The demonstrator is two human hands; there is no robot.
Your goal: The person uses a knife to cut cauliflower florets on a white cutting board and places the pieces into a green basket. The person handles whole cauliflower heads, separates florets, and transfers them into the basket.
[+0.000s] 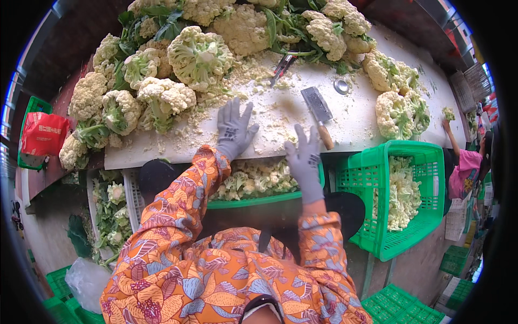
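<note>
My left hand (235, 129), in a grey glove, lies palm down with fingers spread near the front edge of the white table (356, 124). It holds nothing, and cauliflower crumbs lie around it. My right hand (305, 162), gloved alike, is raised at the table edge with its fingers apart and nothing in them. Just beyond it lies a cleaver (317, 106) with a wooden handle. A small blurred brownish shape (291, 105) shows between the hands. Farther back is a red-and-black handled cutting tool (283, 69). Cauliflower florets (259, 179) fill a green crate (253, 202) below my hands.
Cauliflower heads (200, 58) are heaped at the back and left, more (396, 113) at the right. A round metal piece (341, 86) lies beyond the cleaver. A green crate (372, 237) with florets stands right. At far right another person (465, 170) reaches to the table.
</note>
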